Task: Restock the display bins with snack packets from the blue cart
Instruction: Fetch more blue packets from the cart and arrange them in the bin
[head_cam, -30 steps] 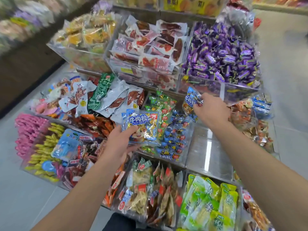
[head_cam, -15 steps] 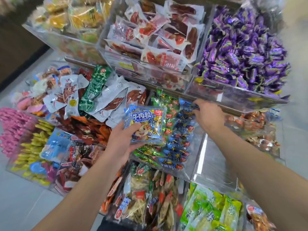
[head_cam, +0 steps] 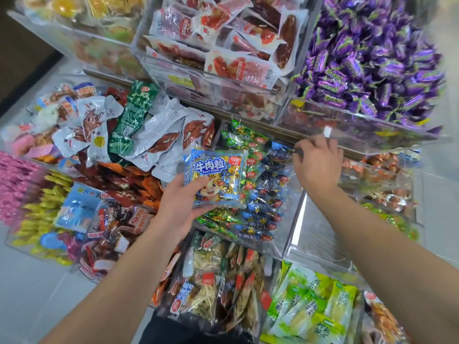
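My left hand [head_cam: 177,211] grips a stack of blue "Beef cubes" packets [head_cam: 215,178] by the lower left corner, above a clear acrylic bin. That bin [head_cam: 291,220] holds rows of blue and green packets [head_cam: 258,194]. My right hand [head_cam: 319,163] is at the bin's far end, fingers curled and pinching the edge of a blue packet [head_cam: 280,152] set among the others. The blue cart is out of view.
Clear bins crowd the tiered stand: purple candies [head_cam: 372,58] at upper right, red meat packets [head_cam: 223,38] above, white and green pouches [head_cam: 139,130] left, green pickle packs [head_cam: 315,309] lower right. An empty acrylic compartment [head_cam: 320,232] lies under my right forearm. Grey floor shows left.
My right hand has lowered its blue packet from beside the purple candy bin into the far end of the beef cube bin. The left hand keeps its stack.
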Available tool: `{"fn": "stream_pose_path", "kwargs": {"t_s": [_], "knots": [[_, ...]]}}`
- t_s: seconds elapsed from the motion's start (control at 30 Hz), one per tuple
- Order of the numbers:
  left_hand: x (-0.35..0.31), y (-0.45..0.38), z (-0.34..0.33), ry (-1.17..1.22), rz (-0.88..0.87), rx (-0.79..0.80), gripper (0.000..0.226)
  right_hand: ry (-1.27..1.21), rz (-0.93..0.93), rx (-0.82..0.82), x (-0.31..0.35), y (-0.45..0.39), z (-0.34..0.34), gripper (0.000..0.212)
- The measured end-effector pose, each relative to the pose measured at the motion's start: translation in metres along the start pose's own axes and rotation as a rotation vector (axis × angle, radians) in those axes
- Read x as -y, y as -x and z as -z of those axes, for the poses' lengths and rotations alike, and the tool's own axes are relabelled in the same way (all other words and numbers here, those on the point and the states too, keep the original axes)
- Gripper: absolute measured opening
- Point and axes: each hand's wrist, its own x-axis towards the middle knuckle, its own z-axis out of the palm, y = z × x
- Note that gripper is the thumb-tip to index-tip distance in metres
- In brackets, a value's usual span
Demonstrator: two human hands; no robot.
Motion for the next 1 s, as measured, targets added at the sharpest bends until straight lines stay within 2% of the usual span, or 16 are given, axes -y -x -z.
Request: {"fn": "stream_pose_path", "kwargs": {"t_s": [0.1,0.17,0.23,0.3,0.43,0.53,0.63,0.73,1.0], "knots": [[0.002,-0.001,-0.001,-0.002,0.017,-0.006,0.032,-0.098,-0.116,-0.033,0.005,0.001,0.002,0.02],[0.003,-0.003,0.0,-0.01,0.016,0.003,0.043,-0.141,-0.081,0.049,0.012,0.005,-0.003,0.02],[0.004,-0.003,0.0,-0.012,0.016,0.009,0.044,-0.172,0.01,0.127,0.019,0.011,-0.01,0.04],[0.004,-0.004,0.0,-0.007,0.015,0.023,0.04,-0.193,0.005,0.139,0.022,0.011,-0.013,0.057],[0.003,-0.005,0.0,0.009,0.017,-0.022,0.011,-0.2,-0.054,0.281,0.028,0.003,-0.018,0.075],[0.003,-0.005,-0.001,0.014,-0.003,-0.033,0.012,-0.24,-0.076,0.382,0.035,0.007,-0.02,0.088],[0.003,-0.004,-0.001,0.011,-0.003,-0.029,0.012,-0.357,-0.074,0.282,0.034,0.018,-0.021,0.072],[0.005,-0.006,0.001,0.013,-0.007,-0.034,0.013,-0.243,0.003,0.327,0.032,0.015,-0.023,0.054],[0.004,-0.004,0.003,0.018,0.007,-0.035,0.012,-0.133,-0.023,0.599,0.037,-0.019,-0.027,0.064]]}}
